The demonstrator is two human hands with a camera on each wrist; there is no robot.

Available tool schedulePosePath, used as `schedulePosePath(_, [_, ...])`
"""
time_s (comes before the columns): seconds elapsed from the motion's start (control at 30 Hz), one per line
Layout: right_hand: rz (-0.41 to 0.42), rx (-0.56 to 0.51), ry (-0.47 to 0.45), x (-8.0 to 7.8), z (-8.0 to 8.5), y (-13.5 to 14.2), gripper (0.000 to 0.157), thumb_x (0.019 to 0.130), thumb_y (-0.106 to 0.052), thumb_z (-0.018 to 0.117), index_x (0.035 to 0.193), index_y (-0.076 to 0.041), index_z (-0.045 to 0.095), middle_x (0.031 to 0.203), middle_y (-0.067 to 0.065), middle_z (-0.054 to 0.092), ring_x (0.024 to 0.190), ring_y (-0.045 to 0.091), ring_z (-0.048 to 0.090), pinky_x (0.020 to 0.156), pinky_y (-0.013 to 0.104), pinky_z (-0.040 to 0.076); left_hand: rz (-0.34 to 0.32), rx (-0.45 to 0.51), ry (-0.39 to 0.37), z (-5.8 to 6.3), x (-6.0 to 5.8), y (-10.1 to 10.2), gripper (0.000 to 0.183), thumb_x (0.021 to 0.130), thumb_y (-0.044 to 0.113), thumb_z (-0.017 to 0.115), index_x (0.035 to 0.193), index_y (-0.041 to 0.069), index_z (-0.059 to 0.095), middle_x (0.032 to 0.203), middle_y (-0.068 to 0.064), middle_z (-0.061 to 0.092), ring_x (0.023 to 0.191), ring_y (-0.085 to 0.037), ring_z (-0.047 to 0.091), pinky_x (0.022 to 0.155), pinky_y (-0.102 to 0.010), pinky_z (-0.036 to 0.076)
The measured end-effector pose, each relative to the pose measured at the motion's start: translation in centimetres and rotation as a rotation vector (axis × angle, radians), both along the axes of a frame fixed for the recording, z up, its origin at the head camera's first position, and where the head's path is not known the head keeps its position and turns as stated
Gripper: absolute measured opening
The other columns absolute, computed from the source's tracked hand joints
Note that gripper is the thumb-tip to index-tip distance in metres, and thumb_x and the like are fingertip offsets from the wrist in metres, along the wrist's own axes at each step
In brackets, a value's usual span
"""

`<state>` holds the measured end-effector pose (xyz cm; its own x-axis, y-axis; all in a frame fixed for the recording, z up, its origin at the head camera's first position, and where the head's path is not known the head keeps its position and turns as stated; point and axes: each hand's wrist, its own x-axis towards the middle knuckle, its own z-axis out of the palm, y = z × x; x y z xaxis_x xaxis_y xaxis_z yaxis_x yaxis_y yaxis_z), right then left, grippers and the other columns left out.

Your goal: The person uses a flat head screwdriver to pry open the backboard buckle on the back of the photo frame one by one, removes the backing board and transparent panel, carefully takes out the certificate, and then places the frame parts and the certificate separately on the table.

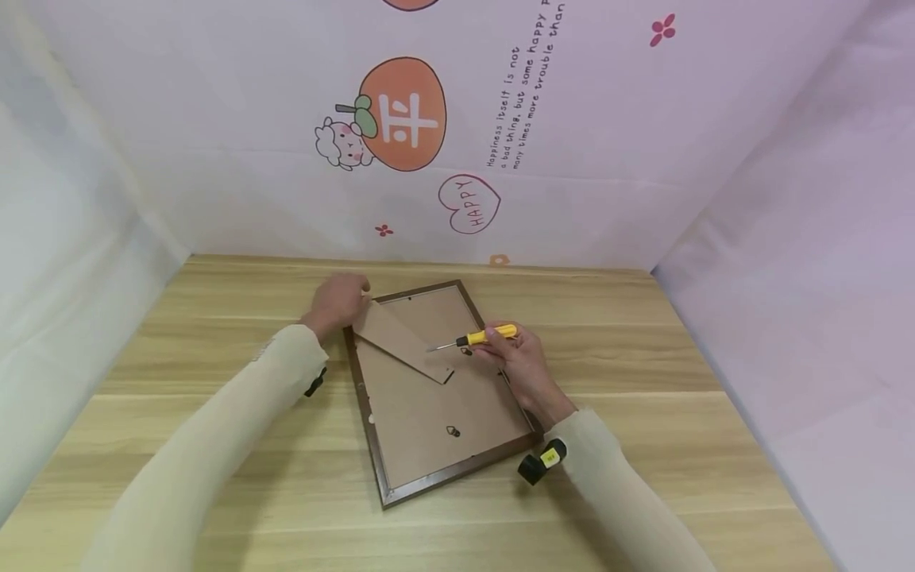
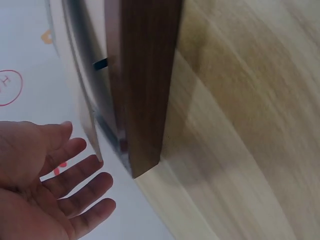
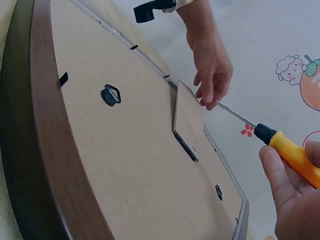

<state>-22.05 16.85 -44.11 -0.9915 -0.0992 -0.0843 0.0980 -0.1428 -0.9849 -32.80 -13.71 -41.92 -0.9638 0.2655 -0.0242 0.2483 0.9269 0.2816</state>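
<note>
A picture frame (image 1: 472, 459) with a dark brown border lies face down on the table, its tan backing board (image 1: 411, 445) showing. Across the back slants a narrow tan stand leg (image 1: 403, 343), its upper-left end lifted a little. My left hand (image 1: 341, 299) is at that end; in the left wrist view the fingers (image 2: 85, 192) are loosely spread, one fingertip touching the leg's edge. My right hand (image 1: 522, 361) grips a screwdriver (image 1: 489, 334) by its yellow handle, over the frame's right side. The metal shaft points left, above the stand leg, with its tip apart from any screw.
Black hanging hooks (image 1: 453, 431) sit on the backing board, and small black tabs (image 3: 63, 79) line its edge. Wood-grain table (image 1: 286, 477) surrounds the frame. A printed white sheet (image 1: 572, 199) hangs behind, with plain white sheets at both sides.
</note>
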Motion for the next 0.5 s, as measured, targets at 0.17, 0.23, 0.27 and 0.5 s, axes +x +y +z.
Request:
schedulePosePath(0.17, [-0.005, 0.005, 0.004, 0.15, 0.0, -0.08, 0.045, 0.101, -0.015, 0.054, 0.134, 0.012, 0.039, 0.106, 0.006, 0.07, 0.092, 0.011, 0.073, 0.092, 0.031, 0.055, 0.013, -0.048, -0.029, -0.55, -0.07, 0.41, 0.035, 0.097, 0.016, 0.059, 0.127, -0.002, 0.059, 0.13, -0.022, 0.062, 0.115, -0.037, 0.061, 0.093, -0.049, 0.054])
schedulePosePath(0.23, [-0.007, 0.008, 0.008, 0.19, -0.01, -0.12, 0.045, 0.101, -0.014, 0.054, 0.134, 0.012, 0.038, 0.106, 0.007, 0.07, 0.092, 0.011, 0.073, 0.09, 0.029, 0.056, 0.016, -0.06, -0.041, -0.74, -0.1, 0.45, 0.036, 0.097, 0.018, 0.06, 0.128, -0.001, 0.059, 0.13, -0.021, 0.062, 0.114, -0.036, 0.062, 0.092, -0.048, 0.055])
schedulePosePath(0.27, [-0.008, 0.01, 0.009, 0.21, 0.0, -0.12, 0.045, 0.101, -0.015, 0.054, 0.135, 0.012, 0.038, 0.106, 0.007, 0.07, 0.092, 0.011, 0.073, 0.09, 0.028, 0.056, 0.018, -0.066, -0.048, -0.78, -0.1, 0.47, 0.036, 0.097, 0.019, 0.06, 0.128, -0.001, 0.059, 0.129, -0.021, 0.062, 0.114, -0.036, 0.062, 0.091, -0.048, 0.055])
schedulePosePath(0.5, [-0.014, 0.013, 0.008, 0.19, -0.03, 0.0, 0.046, 0.101, -0.015, 0.054, 0.136, 0.011, 0.038, 0.107, 0.008, 0.071, 0.091, 0.011, 0.073, 0.09, 0.028, 0.056, 0.019, -0.028, -0.09, -0.95, -0.42, 0.33, 0.032, 0.098, 0.019, 0.059, 0.124, -0.001, 0.063, 0.127, -0.02, 0.064, 0.114, -0.035, 0.062, 0.094, -0.047, 0.053])
